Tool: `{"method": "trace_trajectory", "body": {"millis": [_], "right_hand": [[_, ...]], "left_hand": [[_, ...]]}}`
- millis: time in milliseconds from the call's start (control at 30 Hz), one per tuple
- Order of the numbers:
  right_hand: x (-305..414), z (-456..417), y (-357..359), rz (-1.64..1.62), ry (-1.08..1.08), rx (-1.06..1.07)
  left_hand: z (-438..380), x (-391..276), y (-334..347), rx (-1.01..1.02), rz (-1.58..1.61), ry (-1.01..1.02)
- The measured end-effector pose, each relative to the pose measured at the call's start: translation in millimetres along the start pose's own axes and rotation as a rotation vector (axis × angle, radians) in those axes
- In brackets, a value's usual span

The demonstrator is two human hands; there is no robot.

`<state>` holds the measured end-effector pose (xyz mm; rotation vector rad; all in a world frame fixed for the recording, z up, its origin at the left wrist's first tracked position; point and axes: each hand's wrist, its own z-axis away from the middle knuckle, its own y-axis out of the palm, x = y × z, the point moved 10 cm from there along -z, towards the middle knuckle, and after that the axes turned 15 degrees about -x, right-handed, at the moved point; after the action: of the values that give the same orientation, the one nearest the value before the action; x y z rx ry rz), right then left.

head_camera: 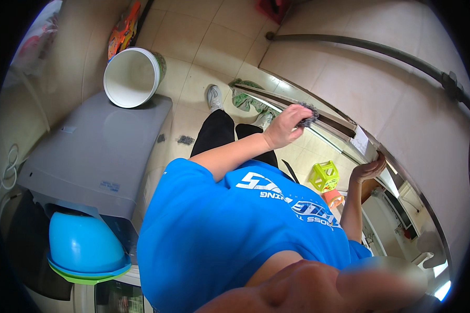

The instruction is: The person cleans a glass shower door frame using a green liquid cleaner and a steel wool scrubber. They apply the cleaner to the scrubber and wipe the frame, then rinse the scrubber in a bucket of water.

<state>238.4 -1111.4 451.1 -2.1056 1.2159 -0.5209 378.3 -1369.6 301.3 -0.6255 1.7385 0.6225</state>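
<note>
My left hand [285,126] pinches a grey metal scouring pad [308,115] between thumb and fingers. The pad rests against the long edge of a framed panel [333,127], which has a dark groove along it and looks like a glass door or window. Farther along that same edge, the fingers of my right hand [370,169] grip the frame from below, beside a white patch [361,140]. A green patterned cloth [247,102] lies on the floor by my feet, under the panel's far end.
On my left, a grey appliance or cabinet [98,144] carries a white bucket [130,78]. Blue basins [82,242] sit close behind. Dark scouring-pad-like pieces [186,139] lie on the tiles. A yellow-green stool [324,176] and an orange container [333,198] show past my torso; a pipe [360,44] crosses the right wall.
</note>
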Motion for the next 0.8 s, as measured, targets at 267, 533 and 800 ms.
{"method": "trace_trajectory", "body": {"millis": [267,533,800], "right_hand": [[-6,2,1,-0.014,-0.053,-0.042],[-10,6,0,-0.018,-0.079,-0.066],[-12,5,-1,-0.030,-0.050,-0.111]], "left_hand": [[101,133,-71,0.066,-0.349,-0.439],[103,168,-85,0.135,-0.435,-0.581],[85,156,-75,0.085,-0.288,-0.654]]}}
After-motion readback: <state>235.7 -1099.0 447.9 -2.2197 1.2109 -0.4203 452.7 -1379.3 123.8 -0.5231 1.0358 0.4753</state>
